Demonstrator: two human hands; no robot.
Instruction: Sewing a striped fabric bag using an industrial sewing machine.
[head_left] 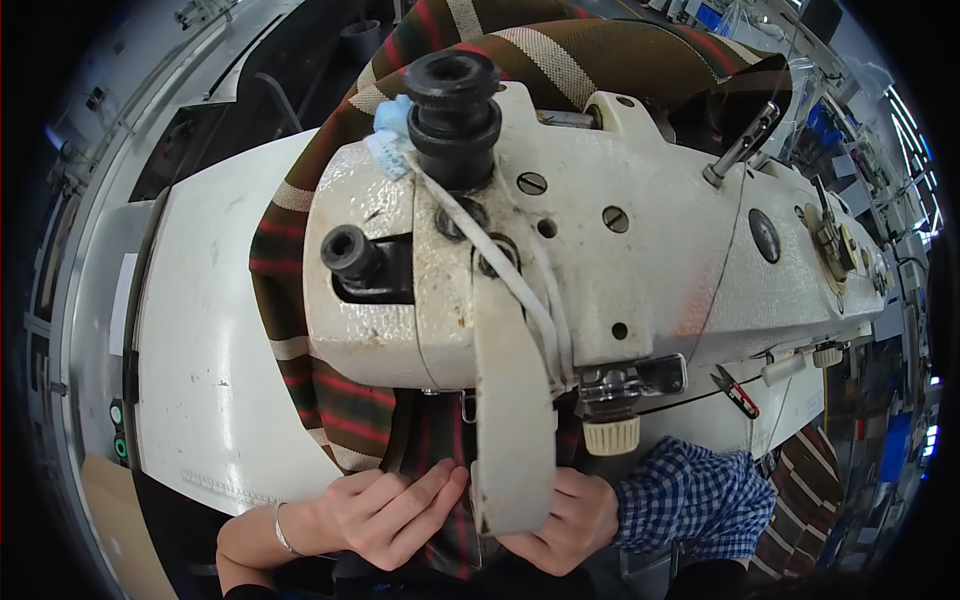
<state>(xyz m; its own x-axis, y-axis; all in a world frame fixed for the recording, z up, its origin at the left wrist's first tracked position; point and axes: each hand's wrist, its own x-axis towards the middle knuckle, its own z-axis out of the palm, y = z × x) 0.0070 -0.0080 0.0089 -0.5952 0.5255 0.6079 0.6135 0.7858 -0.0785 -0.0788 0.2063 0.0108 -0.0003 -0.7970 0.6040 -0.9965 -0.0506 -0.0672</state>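
Observation:
A large cream sewing machine (640,270) fills the middle of the head view. Below it, my left hand (400,510), wearing a silver bangle, pinches dark plaid fabric (337,395) with red and green stripes. My right hand (560,525) has its fingers curled beside the fabric; their tips are hidden behind a long cream plate (512,420) hanging from the machine, so what they grip is unclear. A blue-and-white checked sleeve (690,500) covers my right forearm. More of the brown plaid fabric (545,65) drapes behind the machine head.
The white table (210,330) extends left, with a ruler strip along its front. Small red-handled snips (737,393) lie right of the machine's lower knob. Striped fabric (795,500) hangs at the lower right. A cardboard piece (115,510) is at the lower left; workshop equipment stands beyond.

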